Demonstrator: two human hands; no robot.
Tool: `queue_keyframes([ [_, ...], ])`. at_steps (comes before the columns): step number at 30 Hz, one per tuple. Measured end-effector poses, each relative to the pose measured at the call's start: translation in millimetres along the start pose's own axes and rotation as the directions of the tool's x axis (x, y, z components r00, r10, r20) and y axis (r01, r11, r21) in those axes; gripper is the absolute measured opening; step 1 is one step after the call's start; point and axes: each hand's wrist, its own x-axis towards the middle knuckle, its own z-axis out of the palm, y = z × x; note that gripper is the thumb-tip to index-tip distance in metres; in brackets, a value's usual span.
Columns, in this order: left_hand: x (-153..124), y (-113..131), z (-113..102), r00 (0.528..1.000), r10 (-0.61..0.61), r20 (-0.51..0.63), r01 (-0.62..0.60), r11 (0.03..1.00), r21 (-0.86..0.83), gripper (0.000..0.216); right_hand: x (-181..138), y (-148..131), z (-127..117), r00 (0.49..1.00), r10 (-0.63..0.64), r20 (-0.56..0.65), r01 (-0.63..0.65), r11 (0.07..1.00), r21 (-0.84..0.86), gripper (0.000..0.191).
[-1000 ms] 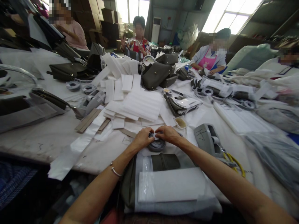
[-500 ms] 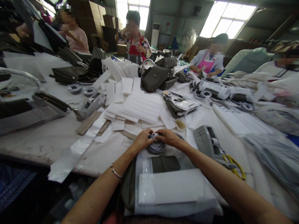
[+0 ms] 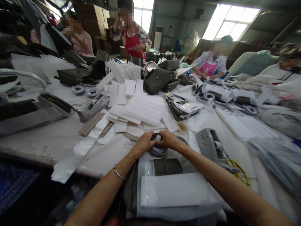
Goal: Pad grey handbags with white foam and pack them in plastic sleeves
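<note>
Coiled grey strap [image 3: 158, 150] is pinched from both sides, left hand [image 3: 144, 142] and right hand [image 3: 169, 140] each in a narrow grip.

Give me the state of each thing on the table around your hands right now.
left hand: gripping the coiled strap
right hand: gripping the coiled strap
coiled strap: rolled up, resting on the table
olive bag: lying flat, partly wrapped in plastic
foam sheet: lying flat on the bag
tape dispenser: upright, untouched
</note>
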Motion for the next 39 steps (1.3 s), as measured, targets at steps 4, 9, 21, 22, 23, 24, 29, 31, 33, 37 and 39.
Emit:
queue_keyframes([
  [4, 0.2, 5.6, -4.0, 1.000, -0.014, 0.012, 0.015, 0.992, -0.122, 0.013, -0.7, -3.0, 7.3, 0.995, 0.031, -0.093, -0.036, 0.998, -0.052, 0.032],
  [9, -3.6, 10.0, -18.9, 0.994, -0.048, 0.101, 0.084, 0.920, -0.383, 0.019, -13.9, -4.3, 3.4, 0.972, -0.071, -0.224, 0.053, 0.995, -0.085, 0.028],
  [21, -9.9, 26.3, -47.0, 0.933, -0.073, 0.353, 0.336, 0.534, -0.776, 0.039, -31.6, -18.9, -28.0, 0.575, -0.570, -0.587, 0.517, 0.809, -0.280, 0.021],
  [22, -11.0, 28.3, -49.3, 0.926, -0.062, 0.372, 0.348, 0.521, -0.779, 0.038, -33.7, -21.6, -31.5, 0.580, -0.575, -0.577, 0.518, 0.807, -0.283, 0.019],
  [23, -12.3, 30.2, -51.7, 0.917, -0.045, 0.395, 0.362, 0.508, -0.782, 0.039, -36.0, -24.3, -35.0, 0.583, -0.586, -0.563, 0.524, 0.801, -0.291, 0.016],
  [24, -13.6, 31.7, -53.9, 0.907, -0.023, 0.420, 0.376, 0.492, -0.785, 0.041, -38.4, -26.8, -38.4, 0.584, -0.602, -0.545, 0.530, 0.791, -0.305, 0.012],
  [29, -21.2, 32.8, -56.4, 0.914, 0.042, 0.403, 0.367, 0.335, -0.868, 0.047, -48.6, -34.5, -50.8, 0.541, -0.701, -0.465, 0.553, 0.713, -0.431, 0.011],
  [31, -23.9, 31.5, -52.7, 0.937, -0.015, 0.349, 0.339, 0.284, -0.897, 0.045, -50.3, -35.0, -53.0, 0.523, -0.716, -0.462, 0.548, 0.698, -0.462, 0.015],
  [33, -25.6, 30.2, -48.0, 0.950, -0.071, 0.304, 0.312, 0.264, -0.913, 0.039, -50.6, -34.7, -53.9, 0.518, -0.723, -0.457, 0.539, 0.691, -0.482, 0.017],
  [37, -26.2, 28.8, -43.6, 0.943, -0.064, 0.325, 0.331, 0.255, -0.909, 0.032, -50.3, -34.5, -51.8, 0.505, -0.743, -0.439, 0.564, 0.669, -0.484, 0.019],
  [39, -26.4, 29.8, -45.6, 0.930, -0.040, 0.366, 0.363, 0.259, -0.895, 0.032, -50.5, -35.8, -50.0, 0.502, -0.744, -0.441, 0.570, 0.668, -0.479, 0.018],
])
